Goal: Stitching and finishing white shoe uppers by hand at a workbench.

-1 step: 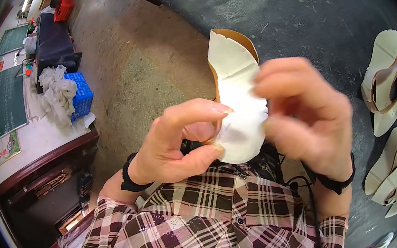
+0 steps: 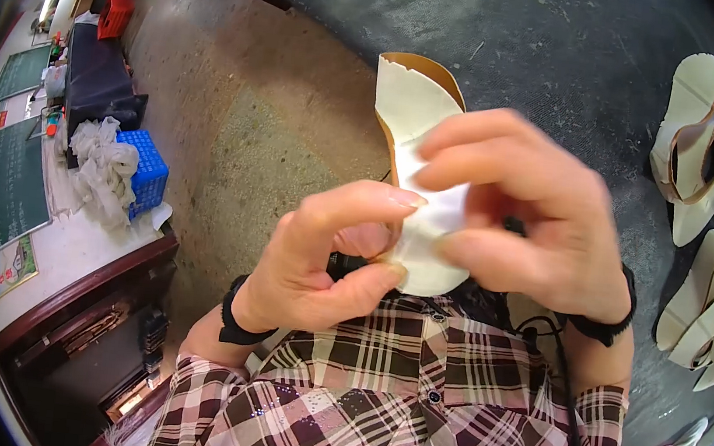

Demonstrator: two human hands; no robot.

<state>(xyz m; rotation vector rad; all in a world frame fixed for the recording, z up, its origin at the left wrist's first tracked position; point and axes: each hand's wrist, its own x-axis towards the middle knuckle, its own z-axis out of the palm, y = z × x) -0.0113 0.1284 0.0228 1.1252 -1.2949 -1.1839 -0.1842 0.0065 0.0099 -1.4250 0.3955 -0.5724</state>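
A white shoe upper [image 2: 430, 211] with a tan inner side is held upright in front of my plaid shirt. My left hand [image 2: 332, 251] grips its left edge, thumb and fingers pinching it low down. My right hand [image 2: 525, 216] is over the upper's right side, slightly blurred. Its fingers are curved and stand apart from the thumb. The thumb tip overlaps the white surface; whether it presses on it I cannot tell. Part of the upper's right edge is hidden behind this hand.
A dark-covered table [image 2: 570, 53] spreads across the far side and right. More white shoe uppers [image 2: 686, 102] lie at its right, with strappy pieces [image 2: 709, 303] nearer. On the left are a blue plastic crate [image 2: 145, 168], a red crate [image 2: 115, 16] and a dark wooden cabinet [image 2: 51, 356].
My right hand has moved left, over the white face of the upper. My left hand and the upper have hardly moved.
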